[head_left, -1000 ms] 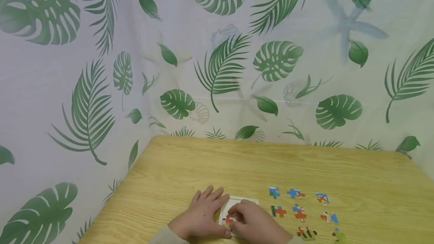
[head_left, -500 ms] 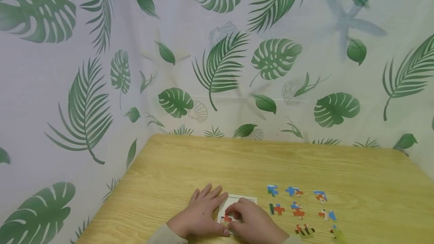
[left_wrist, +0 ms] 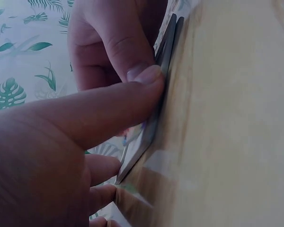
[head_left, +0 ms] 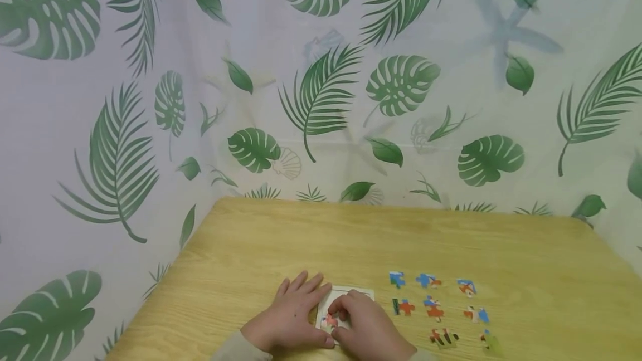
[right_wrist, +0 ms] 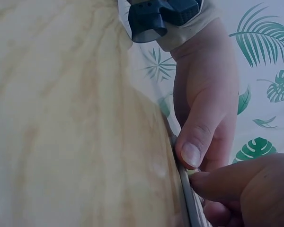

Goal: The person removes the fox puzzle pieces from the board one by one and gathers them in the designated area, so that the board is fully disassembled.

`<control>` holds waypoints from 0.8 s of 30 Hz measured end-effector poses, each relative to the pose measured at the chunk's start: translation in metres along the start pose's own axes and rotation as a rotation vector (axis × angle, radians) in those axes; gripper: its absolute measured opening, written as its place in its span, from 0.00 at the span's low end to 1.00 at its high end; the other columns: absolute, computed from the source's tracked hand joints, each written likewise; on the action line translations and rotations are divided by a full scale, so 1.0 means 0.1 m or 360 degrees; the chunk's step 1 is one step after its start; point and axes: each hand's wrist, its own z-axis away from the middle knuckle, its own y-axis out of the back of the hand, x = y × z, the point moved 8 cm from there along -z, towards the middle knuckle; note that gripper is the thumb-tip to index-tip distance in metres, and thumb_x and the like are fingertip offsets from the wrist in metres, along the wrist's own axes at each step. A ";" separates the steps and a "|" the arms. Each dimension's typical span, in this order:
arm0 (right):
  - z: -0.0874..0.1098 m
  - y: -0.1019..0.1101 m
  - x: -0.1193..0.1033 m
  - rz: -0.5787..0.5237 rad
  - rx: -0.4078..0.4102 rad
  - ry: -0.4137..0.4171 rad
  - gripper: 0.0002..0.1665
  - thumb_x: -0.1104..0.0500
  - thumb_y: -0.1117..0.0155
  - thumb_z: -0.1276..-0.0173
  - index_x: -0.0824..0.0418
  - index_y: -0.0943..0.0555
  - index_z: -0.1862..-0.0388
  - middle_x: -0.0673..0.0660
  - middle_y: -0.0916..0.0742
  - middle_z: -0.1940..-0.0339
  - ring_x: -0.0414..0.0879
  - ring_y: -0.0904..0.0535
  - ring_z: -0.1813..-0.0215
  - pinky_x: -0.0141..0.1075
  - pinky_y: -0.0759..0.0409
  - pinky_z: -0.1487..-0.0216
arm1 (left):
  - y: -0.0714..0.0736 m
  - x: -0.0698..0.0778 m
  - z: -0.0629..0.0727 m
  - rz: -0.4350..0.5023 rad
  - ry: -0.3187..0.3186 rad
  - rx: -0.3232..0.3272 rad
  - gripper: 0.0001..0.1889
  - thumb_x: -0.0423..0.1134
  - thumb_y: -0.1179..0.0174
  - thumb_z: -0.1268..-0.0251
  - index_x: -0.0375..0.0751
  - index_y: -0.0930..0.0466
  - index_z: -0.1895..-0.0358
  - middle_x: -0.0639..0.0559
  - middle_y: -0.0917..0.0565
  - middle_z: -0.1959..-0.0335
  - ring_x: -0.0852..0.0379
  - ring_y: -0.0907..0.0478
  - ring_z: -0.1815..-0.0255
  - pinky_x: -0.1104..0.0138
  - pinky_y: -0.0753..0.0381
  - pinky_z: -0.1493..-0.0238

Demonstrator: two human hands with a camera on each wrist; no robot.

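In the head view, my left hand [head_left: 296, 313] lies with spread fingers along the left side of a small white puzzle tray [head_left: 358, 292], its thumb across the near edge. A red and white jigsaw piece [head_left: 329, 322] is in the tray's near left corner. My right hand [head_left: 368, 325] reaches over the tray with curled fingers and pinches this piece between thumb and index finger. The left wrist view shows my left thumb [left_wrist: 128, 106] against the thin tray edge [left_wrist: 168, 56]. In the right wrist view, both thumbs meet near the tray edge [right_wrist: 187, 194]. The hands hide much of the tray.
Several loose jigsaw pieces lie in rows right of the tray, among them a blue one [head_left: 397, 279], a red one [head_left: 434, 309] and a striped one [head_left: 444, 338]. A wooden table [head_left: 281, 238] bears everything. A leaf-patterned curtain [head_left: 321, 177] stands behind it.
The head view has shifted slightly, moving the scene left and up. The piece under my right fingers shows more of its white part. Both hands stay at the tray.
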 end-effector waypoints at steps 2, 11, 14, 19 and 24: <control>-0.01 0.00 0.01 -0.0065 -0.0009 -0.0048 0.12 0.59 0.27 0.42 0.51 0.17 0.59 0.42 0.22 0.67 0.38 0.29 0.65 0.37 0.27 0.62 | 0.01 0.00 0.00 0.0025 -0.0003 -0.0003 0.55 0.73 0.32 0.50 0.50 0.39 0.20 0.47 0.45 0.19 0.38 0.57 0.19 0.33 0.60 0.28; -0.02 -0.02 0.09 -0.0249 -0.0002 -0.0188 0.11 0.61 0.30 0.38 0.49 0.21 0.62 0.43 0.21 0.72 0.39 0.27 0.72 0.35 0.28 0.69 | 0.02 0.01 -0.01 0.0012 -0.0002 -0.0019 0.55 0.74 0.34 0.50 0.51 0.39 0.20 0.47 0.45 0.19 0.37 0.56 0.19 0.33 0.59 0.28; -0.01 0.01 0.08 -0.0311 0.0020 -0.0197 0.07 0.59 0.30 0.34 0.49 0.21 0.64 0.43 0.21 0.73 0.39 0.27 0.73 0.34 0.29 0.71 | 0.03 0.02 -0.02 -0.0008 -0.0003 -0.0016 0.55 0.75 0.34 0.51 0.51 0.39 0.20 0.47 0.44 0.19 0.37 0.56 0.19 0.33 0.58 0.28; -0.01 0.05 0.06 -0.0410 0.0060 -0.0189 0.07 0.55 0.31 0.31 0.48 0.20 0.68 0.44 0.20 0.74 0.40 0.27 0.72 0.34 0.29 0.70 | 0.02 0.01 -0.03 -0.0019 0.0007 -0.0003 0.56 0.75 0.34 0.52 0.51 0.39 0.20 0.48 0.44 0.19 0.38 0.56 0.19 0.33 0.58 0.28; 0.00 0.04 0.07 -0.0497 0.0091 -0.0178 0.07 0.55 0.30 0.31 0.48 0.19 0.69 0.44 0.19 0.74 0.40 0.26 0.72 0.34 0.29 0.69 | 0.01 -0.02 -0.03 0.0016 0.0016 -0.0010 0.57 0.75 0.33 0.53 0.52 0.39 0.20 0.48 0.45 0.18 0.38 0.57 0.19 0.34 0.59 0.28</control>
